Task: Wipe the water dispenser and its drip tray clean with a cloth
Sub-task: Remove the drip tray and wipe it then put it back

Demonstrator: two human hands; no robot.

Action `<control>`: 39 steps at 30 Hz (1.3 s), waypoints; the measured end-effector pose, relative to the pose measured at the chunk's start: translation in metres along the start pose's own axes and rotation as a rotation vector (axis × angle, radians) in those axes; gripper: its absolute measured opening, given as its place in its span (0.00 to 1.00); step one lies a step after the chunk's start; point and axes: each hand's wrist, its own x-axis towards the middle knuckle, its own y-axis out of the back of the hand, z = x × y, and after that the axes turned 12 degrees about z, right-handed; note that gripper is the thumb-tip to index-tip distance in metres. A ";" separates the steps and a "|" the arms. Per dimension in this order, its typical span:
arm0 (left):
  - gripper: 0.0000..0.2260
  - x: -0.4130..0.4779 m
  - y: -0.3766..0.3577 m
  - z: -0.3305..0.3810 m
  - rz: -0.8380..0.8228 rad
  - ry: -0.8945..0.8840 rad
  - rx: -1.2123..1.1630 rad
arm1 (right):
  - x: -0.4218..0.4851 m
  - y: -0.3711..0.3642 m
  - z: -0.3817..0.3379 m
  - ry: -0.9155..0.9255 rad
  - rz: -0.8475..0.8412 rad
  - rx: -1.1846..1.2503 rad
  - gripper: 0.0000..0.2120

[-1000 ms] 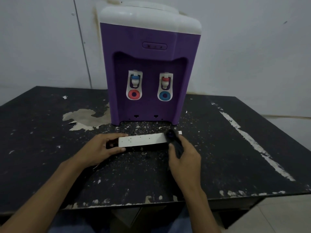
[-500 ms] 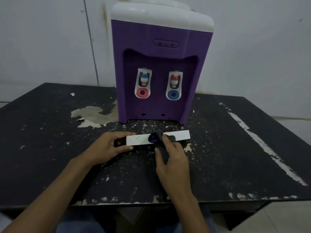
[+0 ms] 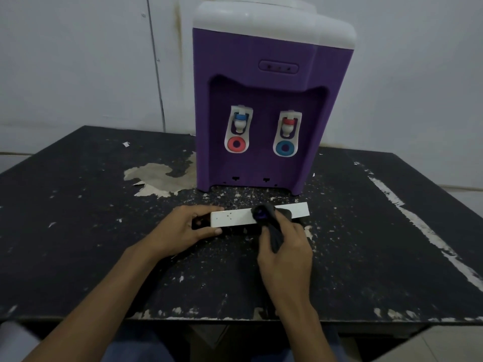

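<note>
Right hand: I see it gripping a dark bunched cloth on the long white plastic drip tray.
Left hand: grips that tray's left end.
Tray: on scuffed black tabletop, before purple white-topped water dispenser.

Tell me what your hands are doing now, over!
Left hand grips drip tray end. Right hand presses cloth on tray. Nothing in the way.

A black table with worn, flaking paint fills the foreground. It has a pale peeled patch at its far left and a white scraped streak along its right side. Behind the table stands a plain grey-white wall with a thin vertical conduit. Pale floor tiles show below the table's right corner. The light is dim.
</note>
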 end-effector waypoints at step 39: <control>0.21 -0.004 0.000 0.006 0.005 -0.053 -0.093 | -0.015 -0.025 -0.035 0.188 -0.241 -0.104 0.20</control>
